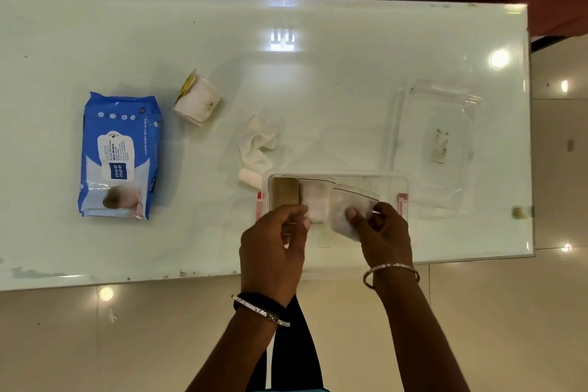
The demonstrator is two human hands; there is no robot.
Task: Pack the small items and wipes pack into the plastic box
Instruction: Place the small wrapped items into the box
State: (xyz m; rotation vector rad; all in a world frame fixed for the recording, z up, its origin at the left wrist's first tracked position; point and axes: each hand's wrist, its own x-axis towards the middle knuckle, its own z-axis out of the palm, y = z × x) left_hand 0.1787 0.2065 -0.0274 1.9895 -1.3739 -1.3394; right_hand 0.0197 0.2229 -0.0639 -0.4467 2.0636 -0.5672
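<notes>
From the head camera, one clear plastic box [337, 180] sits at the near edge of the white desk [286, 79], long axis left to right, holding a tan block [285, 192] and a white pad [315, 200]. One blue wipes pack [119, 154] lies far left, long axis pointing away. The right hand [383, 232] has its grip pinched on a clear pouch [345, 212] over the box; the left hand [273, 242] has its grip curled, contents unclear. One clear lid [436, 143] lies right.
</notes>
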